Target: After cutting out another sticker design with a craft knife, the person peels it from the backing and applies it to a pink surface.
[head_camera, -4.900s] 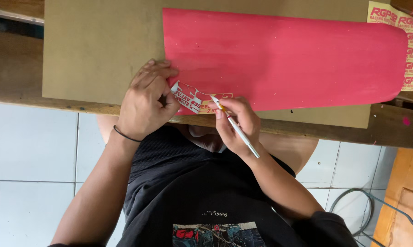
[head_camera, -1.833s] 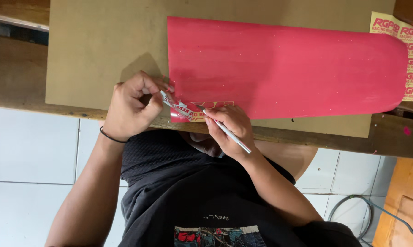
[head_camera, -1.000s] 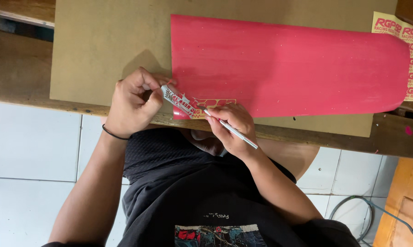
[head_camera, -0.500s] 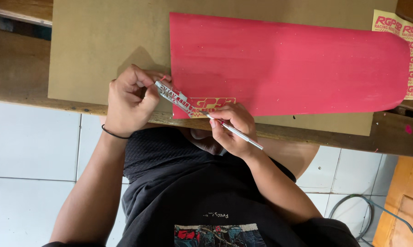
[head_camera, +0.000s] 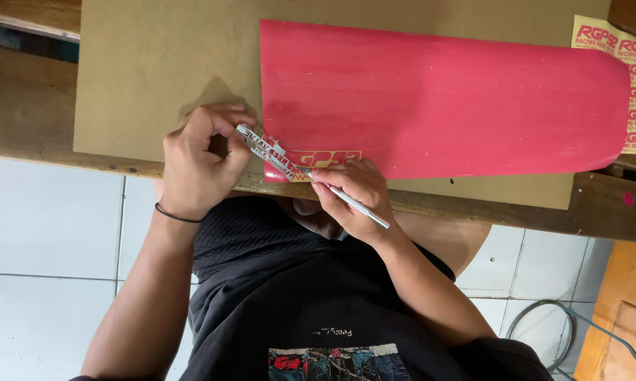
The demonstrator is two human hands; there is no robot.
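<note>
A long red sheet point(head_camera: 445, 99) with a rounded right end lies on a brown board point(head_camera: 156, 63). Near its lower left corner sits a yellow-lettered sticker point(head_camera: 325, 156). My left hand point(head_camera: 198, 159) pinches the end of a clear printed backing strip point(head_camera: 265, 149) and holds it lifted off the sticker, slanting up to the left. My right hand point(head_camera: 353, 194) grips a thin silver pen-like tool point(head_camera: 357, 204), its tip pressed at the sticker's lower edge where the strip peels away.
A yellow sheet of red-printed stickers point(head_camera: 625, 70) lies at the board's right end. The board rests on a wooden bench point(head_camera: 600, 212). White floor tiles point(head_camera: 43, 268) and a grey cable point(head_camera: 543, 317) are below; an orange wooden piece point(head_camera: 625, 317) stands at lower right.
The left hand has peeled the clear strip further off the sticker, lifting it up and left. The right hand has kept the tool at the sticker's edge.
</note>
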